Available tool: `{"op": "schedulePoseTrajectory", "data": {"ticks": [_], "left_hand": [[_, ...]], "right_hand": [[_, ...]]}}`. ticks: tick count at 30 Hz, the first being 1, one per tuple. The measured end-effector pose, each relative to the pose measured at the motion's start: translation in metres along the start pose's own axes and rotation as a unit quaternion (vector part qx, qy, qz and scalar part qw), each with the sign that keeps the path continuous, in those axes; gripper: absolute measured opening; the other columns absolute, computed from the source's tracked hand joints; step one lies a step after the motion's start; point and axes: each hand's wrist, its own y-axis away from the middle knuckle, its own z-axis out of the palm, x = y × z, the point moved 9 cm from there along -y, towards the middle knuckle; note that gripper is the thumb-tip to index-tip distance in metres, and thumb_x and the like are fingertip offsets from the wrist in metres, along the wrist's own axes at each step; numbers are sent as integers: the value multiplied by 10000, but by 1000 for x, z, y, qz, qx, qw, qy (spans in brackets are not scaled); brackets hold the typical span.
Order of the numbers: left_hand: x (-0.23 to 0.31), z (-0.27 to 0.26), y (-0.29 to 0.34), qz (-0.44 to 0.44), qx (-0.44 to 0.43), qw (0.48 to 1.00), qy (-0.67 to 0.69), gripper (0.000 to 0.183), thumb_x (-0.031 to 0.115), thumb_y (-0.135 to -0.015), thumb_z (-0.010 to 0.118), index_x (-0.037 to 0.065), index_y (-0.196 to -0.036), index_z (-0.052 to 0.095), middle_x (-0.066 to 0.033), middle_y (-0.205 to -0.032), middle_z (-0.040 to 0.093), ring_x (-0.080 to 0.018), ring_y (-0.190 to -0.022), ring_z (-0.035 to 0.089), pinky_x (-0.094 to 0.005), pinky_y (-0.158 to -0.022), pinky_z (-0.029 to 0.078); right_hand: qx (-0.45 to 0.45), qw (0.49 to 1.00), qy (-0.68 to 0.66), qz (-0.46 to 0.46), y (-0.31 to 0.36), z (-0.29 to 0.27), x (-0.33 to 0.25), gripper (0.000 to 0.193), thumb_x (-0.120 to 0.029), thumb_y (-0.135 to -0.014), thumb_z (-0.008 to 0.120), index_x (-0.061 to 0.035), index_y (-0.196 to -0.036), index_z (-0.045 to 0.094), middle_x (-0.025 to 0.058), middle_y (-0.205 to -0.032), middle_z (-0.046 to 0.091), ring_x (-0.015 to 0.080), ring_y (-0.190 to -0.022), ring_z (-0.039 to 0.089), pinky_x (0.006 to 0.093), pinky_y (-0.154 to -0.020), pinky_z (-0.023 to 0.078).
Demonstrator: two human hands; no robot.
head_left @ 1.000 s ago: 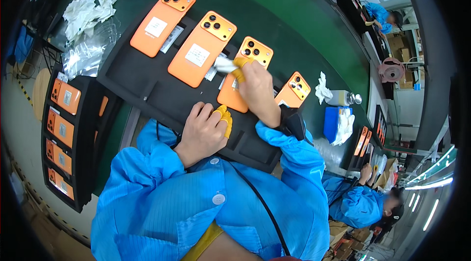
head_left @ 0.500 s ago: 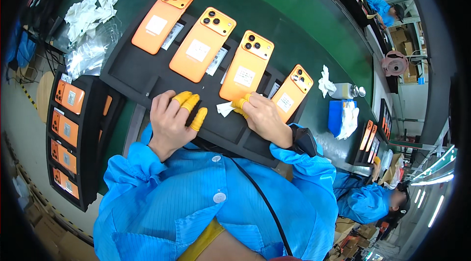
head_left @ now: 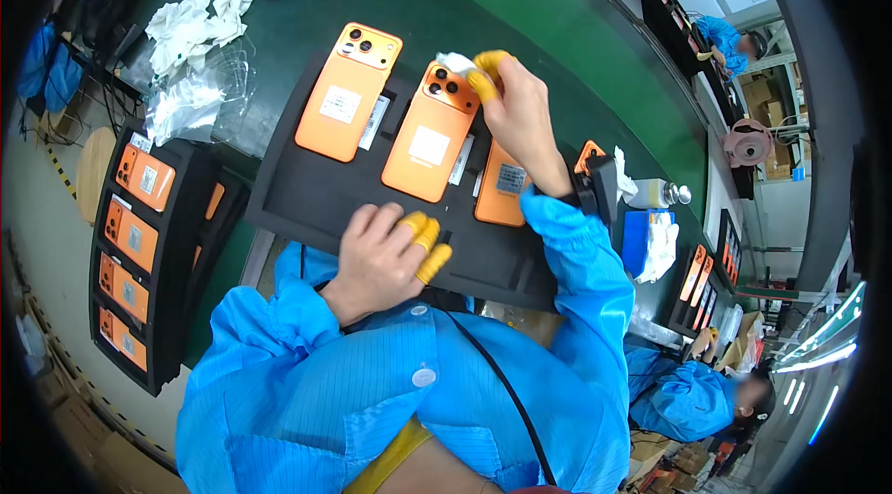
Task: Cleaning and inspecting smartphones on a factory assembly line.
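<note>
My right hand [head_left: 516, 108], with yellow finger cots, is closed on a small white wipe [head_left: 455, 65]. The wipe touches the camera corner of an orange phone [head_left: 418, 180]. That phone lies face down in a black tray [head_left: 316, 201], a white label on its back. On its left lies another orange phone [head_left: 325, 136]. My right hand and forearm partly cover a third orange phone [head_left: 499, 206] and most of one more [head_left: 588, 154]. Over the tray's near part, my left hand [head_left: 386, 257] hangs with bent, slightly parted fingers, some in yellow cots, holding nothing visible.
At left stands a black tray of orange phones [head_left: 135, 241]. White cloths [head_left: 195, 27] and clear plastic film [head_left: 190, 108] lie behind it. To the right are a dispenser bottle [head_left: 655, 192] and a blue box [head_left: 636, 238] of wipes. Co-workers in blue [head_left: 692, 399] sit farther right.
My right hand has moved from the third phone's lower end up to the second phone's cameras, carrying the wipe. The tray and my left hand have shifted right and nearer.
</note>
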Motion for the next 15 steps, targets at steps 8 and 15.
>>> {"op": "schedulePoseTrajectory", "data": {"ticks": [8,15], "left_hand": [[-28,10,15,-104,-58,986,-116,206,220,-760,672,49,-872,694,-62,-948,627,-224,-985,533,-400,-802,270],[-31,10,12,-100,-82,986,-107,213,216,-753,690,43,-879,691,-68,-939,621,-218,-945,534,-396,-789,275]], "right_hand": [[-39,987,125,-97,34,58,-17,202,41,-720,573,-5,-915,542,180,-806,517,343,-785,560,426,-654,474],[45,994,80,-65,-1,43,3,199,43,-766,576,10,-962,564,195,-859,549,383,-802,553,440,-671,464]]}}
